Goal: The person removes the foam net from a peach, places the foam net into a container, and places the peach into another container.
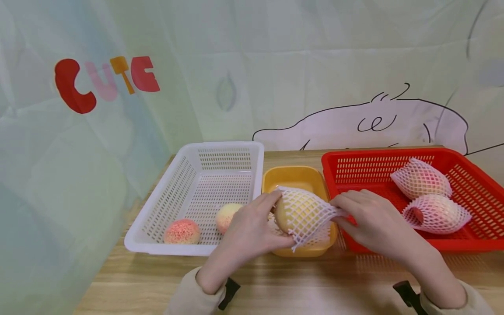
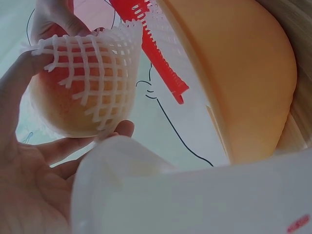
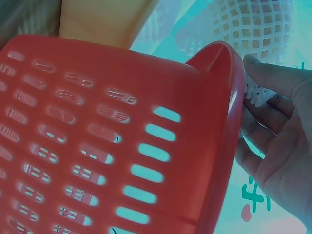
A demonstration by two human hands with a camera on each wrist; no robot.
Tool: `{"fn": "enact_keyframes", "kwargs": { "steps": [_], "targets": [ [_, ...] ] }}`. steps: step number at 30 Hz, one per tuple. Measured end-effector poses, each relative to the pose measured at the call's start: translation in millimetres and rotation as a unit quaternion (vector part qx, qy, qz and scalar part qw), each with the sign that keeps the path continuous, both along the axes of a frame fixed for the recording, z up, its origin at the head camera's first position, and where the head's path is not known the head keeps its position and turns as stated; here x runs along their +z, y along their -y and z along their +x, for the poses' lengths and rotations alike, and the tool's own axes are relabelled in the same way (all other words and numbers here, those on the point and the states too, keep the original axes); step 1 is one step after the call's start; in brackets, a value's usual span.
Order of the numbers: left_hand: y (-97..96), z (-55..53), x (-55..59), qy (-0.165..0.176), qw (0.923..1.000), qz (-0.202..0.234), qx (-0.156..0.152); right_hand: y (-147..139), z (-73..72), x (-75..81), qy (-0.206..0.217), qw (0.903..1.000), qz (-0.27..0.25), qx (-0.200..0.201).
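A yellow and red peach sits inside a white foam net sleeve, held above the yellow-orange tray. My left hand grips the peach and the sleeve's open edge, thumb below and fingers above. At the sleeve's gathered right end, my right hand pinches the netting between thumb and fingers. In the right wrist view the bunched netting shows between thumb and fingers. More white netting lies in the tray under the peach.
On the left, a white basket holds a pink-speckled peach and a pale one, partly hidden by my left hand. The red basket at right contains two netted peaches. A printed cloth hangs behind the wooden table.
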State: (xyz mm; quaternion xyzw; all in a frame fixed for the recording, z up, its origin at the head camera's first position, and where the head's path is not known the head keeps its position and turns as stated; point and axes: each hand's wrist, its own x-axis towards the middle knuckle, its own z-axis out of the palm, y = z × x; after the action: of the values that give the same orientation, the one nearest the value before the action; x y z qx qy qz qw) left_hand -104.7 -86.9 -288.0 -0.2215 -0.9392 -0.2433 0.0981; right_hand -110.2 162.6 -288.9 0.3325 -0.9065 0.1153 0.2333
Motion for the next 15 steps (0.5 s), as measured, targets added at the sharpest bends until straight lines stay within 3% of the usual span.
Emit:
{"fn": "enact_keyframes", "kwargs": {
  "steps": [8,15],
  "targets": [
    [1.3,1.2,3.2,0.023,0.9997,0.01,0.005,-2.1,-0.4,0.6,0.007,0.9999,0.001,-0.009],
    [2.2,4.2,5.2,0.011,0.9998,0.015,0.007,-3.2,0.7,2.6,0.012,0.9998,0.003,-0.018]
  ]
}}
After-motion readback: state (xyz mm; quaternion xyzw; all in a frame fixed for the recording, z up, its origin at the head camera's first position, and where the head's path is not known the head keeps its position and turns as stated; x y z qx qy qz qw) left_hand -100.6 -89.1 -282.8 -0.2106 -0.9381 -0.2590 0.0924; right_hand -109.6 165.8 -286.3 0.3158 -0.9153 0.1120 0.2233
